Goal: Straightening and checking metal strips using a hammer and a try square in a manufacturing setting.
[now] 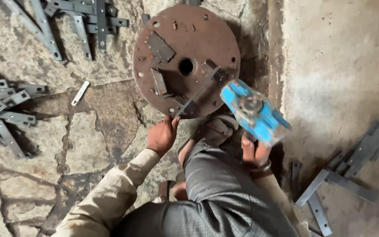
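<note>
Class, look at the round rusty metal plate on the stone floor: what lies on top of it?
On the round rusty plate lie small welded metal blocks and a thin metal strip, held by the left hand. The blue tool covers its right edge.

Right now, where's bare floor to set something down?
Bare stone floor lies between the round plate and the left strip pile; also the concrete at right. Crowded: plate top, and the right strips.

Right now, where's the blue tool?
In the head view, right of centre: the blue tool is raised in the right hand, beside the rusty round plate.
</note>
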